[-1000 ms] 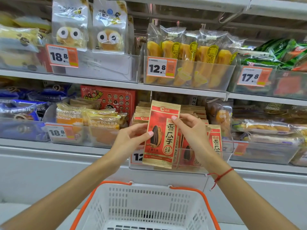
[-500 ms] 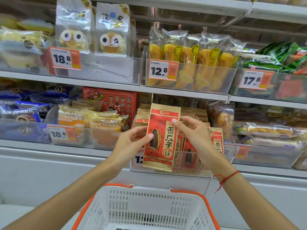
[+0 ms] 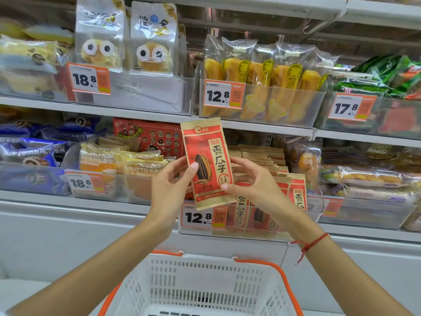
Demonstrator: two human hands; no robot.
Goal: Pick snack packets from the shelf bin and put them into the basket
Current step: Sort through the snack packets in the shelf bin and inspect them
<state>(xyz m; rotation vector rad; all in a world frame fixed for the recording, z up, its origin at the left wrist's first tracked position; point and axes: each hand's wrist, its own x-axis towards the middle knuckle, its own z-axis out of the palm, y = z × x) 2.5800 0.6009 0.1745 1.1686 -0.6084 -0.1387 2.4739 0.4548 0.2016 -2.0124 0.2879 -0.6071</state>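
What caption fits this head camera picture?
Both hands, left and right, hold a red packet above the basket.

Basket [image 3: 205, 283] near rim cut off by bottom edge; held packet [image 3: 208, 163] hides bin packets [image 3: 257, 156] behind. Far-left bags [image 3: 27, 55] blurred.

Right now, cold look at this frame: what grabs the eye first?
The red sunflower seed packet, held up mid-frame in front of the shelves, the left hand and right hand pinching its sides. Below it, the white basket with orange trim fills the bottom centre. Bold orange price tags line the shelf edges, one reading 12.8 just under the packet.
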